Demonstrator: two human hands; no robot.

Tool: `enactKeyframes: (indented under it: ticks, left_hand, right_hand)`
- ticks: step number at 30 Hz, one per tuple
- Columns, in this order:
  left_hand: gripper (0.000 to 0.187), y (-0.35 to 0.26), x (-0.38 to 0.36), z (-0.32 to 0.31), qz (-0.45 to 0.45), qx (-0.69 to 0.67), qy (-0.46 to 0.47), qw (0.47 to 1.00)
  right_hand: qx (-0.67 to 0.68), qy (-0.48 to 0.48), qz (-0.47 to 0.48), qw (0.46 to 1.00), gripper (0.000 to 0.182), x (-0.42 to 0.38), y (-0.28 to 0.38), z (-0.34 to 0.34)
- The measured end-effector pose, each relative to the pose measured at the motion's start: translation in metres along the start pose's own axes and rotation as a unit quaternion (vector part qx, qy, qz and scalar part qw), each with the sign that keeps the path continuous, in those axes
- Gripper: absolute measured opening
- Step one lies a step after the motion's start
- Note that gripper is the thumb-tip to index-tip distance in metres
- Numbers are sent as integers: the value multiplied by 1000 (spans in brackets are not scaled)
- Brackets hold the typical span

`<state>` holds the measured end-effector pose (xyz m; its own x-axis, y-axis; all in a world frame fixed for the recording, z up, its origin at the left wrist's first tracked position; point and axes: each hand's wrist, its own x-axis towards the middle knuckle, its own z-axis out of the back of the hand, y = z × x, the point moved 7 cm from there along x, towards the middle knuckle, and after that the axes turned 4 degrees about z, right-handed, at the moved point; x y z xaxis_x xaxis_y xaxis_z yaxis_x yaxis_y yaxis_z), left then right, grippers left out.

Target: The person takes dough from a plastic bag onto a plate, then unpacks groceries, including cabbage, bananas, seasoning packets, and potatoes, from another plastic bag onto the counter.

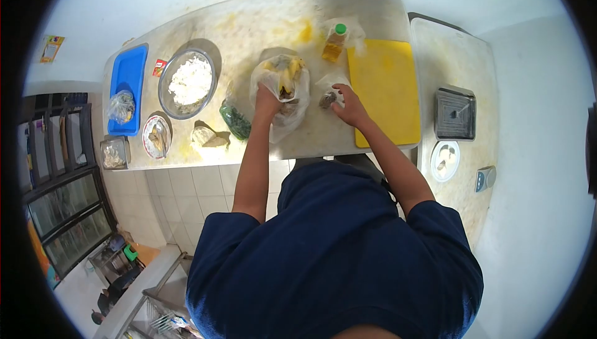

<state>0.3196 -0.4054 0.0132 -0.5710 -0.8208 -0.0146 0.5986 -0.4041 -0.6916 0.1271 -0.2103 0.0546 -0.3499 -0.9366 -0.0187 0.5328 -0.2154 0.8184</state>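
Observation:
My left hand [267, 100] grips the side of a thin, see-through plastic bag [297, 115], its fingertips partly hidden by the film. Yellow pieces with dark ends, like bananas, show in the bag's mouth. To the right, my right hand [351, 108] has its fingers and thumb curled around the edge of a small clear plastic bag [327, 98] with dark contents I cannot make out. A yellow cutting board [388, 90] lies just beyond that hand. Behind it stands a bottle [334, 47] of amber liquid with a green cap.
Left on the table [249, 22] are a bowl of white shreds [190, 82], a bag of greens [235, 120], a plate with a utensil [157, 137] and a blue tray [127, 90]. On the right-hand surface sit a dark tray [455, 114], a white plate [445, 161] and a scale [485, 179].

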Motion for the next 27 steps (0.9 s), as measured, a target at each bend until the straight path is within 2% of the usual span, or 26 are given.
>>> enactKeyframes:
  ticks: [3,7,10,13,16,18,19,22,27]
  left_hand:
    - [57,-35,-22,33,73,-180,41,980]
    - [63,-48,-56,51,233,-374,136,887]
    - [56,-62,-70,61,158,-471,183,848]
    - [47,-81,-83,68,160,-496,223,824]
    - [36,-91,-87,69,170,-534,248,790]
    - [30,-86,-86,71,120,-492,247,826]
    - [27,-81,-83,75,94,-469,244,844]
    - [20,-46,-77,104,111,-506,168,839]
    - [20,62,-92,166,254,-577,-85,771]
  right_hand:
    - [22,-8,6,1000,50,4,17,5]
    - [122,5,17,992,38,13,53,7]
    - [159,47,18,986,33,18,85,0]
    - [217,108,-20,970,31,19,97,-18]
    - [287,201,-8,937,33,15,104,-40]
    - [296,198,7,934,33,13,109,-44]
    - [301,198,17,933,33,14,115,-47]
    - [244,207,-2,947,33,13,126,-41]
    - [223,184,-15,957,30,13,104,-38]
